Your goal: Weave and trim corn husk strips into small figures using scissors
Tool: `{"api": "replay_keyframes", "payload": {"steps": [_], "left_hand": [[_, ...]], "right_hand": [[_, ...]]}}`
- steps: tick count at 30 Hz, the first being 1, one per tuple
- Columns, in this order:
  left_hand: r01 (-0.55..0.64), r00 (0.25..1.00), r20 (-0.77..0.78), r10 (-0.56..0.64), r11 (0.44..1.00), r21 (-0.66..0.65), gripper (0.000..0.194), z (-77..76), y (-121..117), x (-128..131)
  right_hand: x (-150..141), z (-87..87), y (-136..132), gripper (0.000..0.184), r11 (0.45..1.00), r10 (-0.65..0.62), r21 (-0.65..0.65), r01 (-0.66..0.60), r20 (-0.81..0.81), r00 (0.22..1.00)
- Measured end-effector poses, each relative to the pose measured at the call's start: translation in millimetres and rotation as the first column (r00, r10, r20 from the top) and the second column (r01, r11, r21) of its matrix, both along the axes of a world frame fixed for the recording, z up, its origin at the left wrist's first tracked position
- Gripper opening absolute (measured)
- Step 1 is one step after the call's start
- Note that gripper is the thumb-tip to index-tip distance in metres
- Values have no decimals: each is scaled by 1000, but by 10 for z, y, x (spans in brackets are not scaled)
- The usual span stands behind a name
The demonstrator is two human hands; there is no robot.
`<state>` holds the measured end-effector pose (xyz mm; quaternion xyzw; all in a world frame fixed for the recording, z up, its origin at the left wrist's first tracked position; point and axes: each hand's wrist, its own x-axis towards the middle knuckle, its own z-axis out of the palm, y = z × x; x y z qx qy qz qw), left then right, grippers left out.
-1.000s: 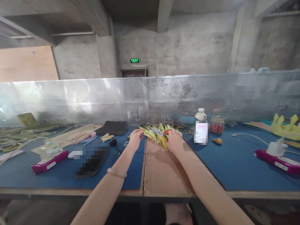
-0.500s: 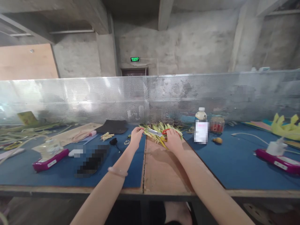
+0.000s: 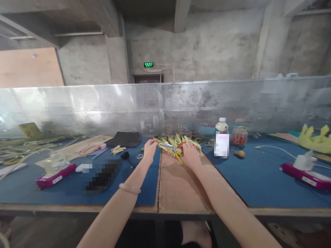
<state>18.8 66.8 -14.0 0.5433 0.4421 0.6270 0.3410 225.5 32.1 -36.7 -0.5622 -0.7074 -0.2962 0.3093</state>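
- Holding, right: our right hand (image 3: 191, 154), its grip closed over the red handles of one pair of scissors (image 3: 170, 147), blades pointing toward our left. Whether the blades are parted we cannot tell.
- Left hand (image 3: 150, 150): grip drawn together at the fingertips, at the left edge of the leaf pile (image 3: 178, 138). We cannot make out what, if anything, is pinched there. One pale bracelet (image 3: 129, 188) on the wrist.
- Leaf pile, green to yellow: at the far end of the desk's (image 3: 181, 189) bare wooden strip, behind and under the scissors, between our two hands.
- Yellow piece (image 3: 179, 158), one: just beside our right hand, partly covered; we cannot name it.
- Step in hand, as we judge it: trimming leaf, the blades being brought near our left fingertips.
- Next move, by our reckoning, calls for a steady left pinch, fingertips kept off the blade line, and a squeeze of the handles by the right grip.
- To our right: one white-capped bottle (image 3: 221, 126), one jar (image 3: 239, 137) with red contents behind it, one brown bulb-shaped piece (image 3: 240, 154).
- To our left: one black piece (image 3: 125, 155) with a thin stem, a small heap of pale scraps (image 3: 118, 150), one dark sheet (image 3: 123, 139) lying behind them.
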Motion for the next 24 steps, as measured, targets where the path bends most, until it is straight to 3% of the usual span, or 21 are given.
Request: {"api": "replay_keyframes", "payload": {"steps": [24], "left_hand": [[7,999,53,-8,1000,24,29,31,-73,16]], "right_hand": [[-19,24,-45,32,999,18,-31,-18,11,1000]]}}
